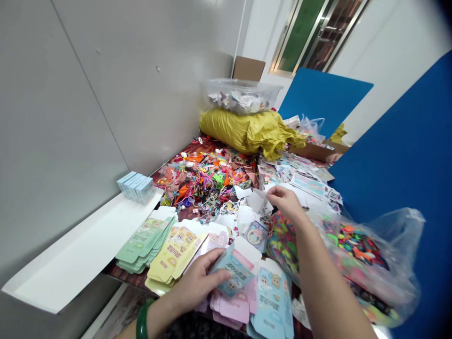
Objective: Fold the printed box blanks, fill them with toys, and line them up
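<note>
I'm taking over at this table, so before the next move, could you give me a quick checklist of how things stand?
1. Left hand holds the blue printed carton blank: ok.
2. Right hand pinches the white die-cut card: ok.
3. Green blanks and yellow blanks in separate stacks: ok.
4. Pink blanks and blue blanks kept apart: not ok, they overlap.
5. Pale blue boxes upright on the white shelf: ok.
6. Clear plastic bag closed: cannot tell.
</note>
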### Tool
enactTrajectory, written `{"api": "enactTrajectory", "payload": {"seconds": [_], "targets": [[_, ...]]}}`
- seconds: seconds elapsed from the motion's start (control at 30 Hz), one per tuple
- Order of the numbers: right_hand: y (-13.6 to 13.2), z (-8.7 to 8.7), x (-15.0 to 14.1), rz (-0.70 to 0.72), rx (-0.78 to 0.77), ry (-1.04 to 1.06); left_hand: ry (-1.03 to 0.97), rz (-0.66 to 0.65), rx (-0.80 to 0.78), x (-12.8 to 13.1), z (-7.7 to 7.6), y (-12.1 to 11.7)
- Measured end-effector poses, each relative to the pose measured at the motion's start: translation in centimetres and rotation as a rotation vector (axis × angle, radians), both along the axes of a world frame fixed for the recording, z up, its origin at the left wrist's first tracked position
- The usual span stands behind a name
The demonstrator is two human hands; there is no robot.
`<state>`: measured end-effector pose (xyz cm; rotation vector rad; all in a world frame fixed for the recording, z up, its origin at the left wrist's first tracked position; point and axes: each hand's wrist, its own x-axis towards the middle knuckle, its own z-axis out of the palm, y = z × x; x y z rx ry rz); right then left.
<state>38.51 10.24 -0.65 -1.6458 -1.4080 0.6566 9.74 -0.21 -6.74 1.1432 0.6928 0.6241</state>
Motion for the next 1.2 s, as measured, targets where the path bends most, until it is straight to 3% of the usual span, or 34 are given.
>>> {"api": "enactTrajectory", "payload": {"seconds": [0.27, 0.63, 0.87, 1.1, 1.2], "targets": [[-2.6, 1.8, 0.0, -0.078, 0.083, 0.215, -0.043, 0.046, -0.027, 0.0, -0.2, 0.1], [-6.6, 0.8, -1.5, 0.004, 0.063, 0.707, -0.089, 0.069, -0.073, 0.3, -0.2, 0.4], [-9.7, -0.2, -3.3, 0.092, 0.229, 0.513, -0.074, 0.107, -0.117, 0.7, 0.3, 0.5], [-11.0, -0.7, -3.7, 0.278, 0.409, 0.027, -0.045, 0.127, -0.126, 0.5, 0.1, 0.9], [-11.1, -0.1, -4.0, 0.258, 0.438, 0.040, -0.043, 0.097, -0.091, 0.5, 0.3, 1.0]]}}
